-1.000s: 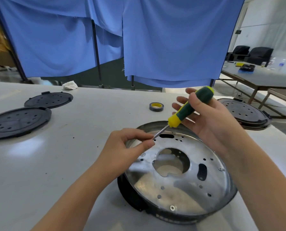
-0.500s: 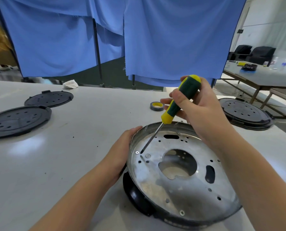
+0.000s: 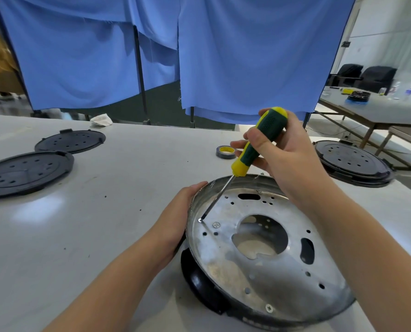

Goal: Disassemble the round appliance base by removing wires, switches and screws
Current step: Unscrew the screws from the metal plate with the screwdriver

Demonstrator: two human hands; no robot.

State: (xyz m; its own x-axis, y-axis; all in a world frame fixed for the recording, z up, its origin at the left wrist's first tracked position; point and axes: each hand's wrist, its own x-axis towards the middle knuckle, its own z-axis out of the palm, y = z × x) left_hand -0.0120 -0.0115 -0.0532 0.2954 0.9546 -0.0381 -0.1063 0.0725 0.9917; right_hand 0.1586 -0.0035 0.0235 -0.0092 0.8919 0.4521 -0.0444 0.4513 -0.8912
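Base: round appliance base [image 3: 259,248], shiny dished metal pan pierced with holes, on a black plastic underside, lying on the white table [image 3: 103,212] nearest the camera.
Screws: three seen in the pan; one screw [image 3: 200,220] beside its left rim, under the driver tip.
Right hand [image 3: 288,159]: fingers wrapped round the green-and-yellow ribbed screwdriver [image 3: 254,149], slim steel shaft slanting down.
Left hand [image 3: 175,224]: palm cupped against the base's left rim, steadying it.
Covers: three flat black perforated discs; two covers [image 3: 27,171] left of the base, one cover [image 3: 350,161] right.
Tape: one tape roll [image 3: 225,152] beyond the base.
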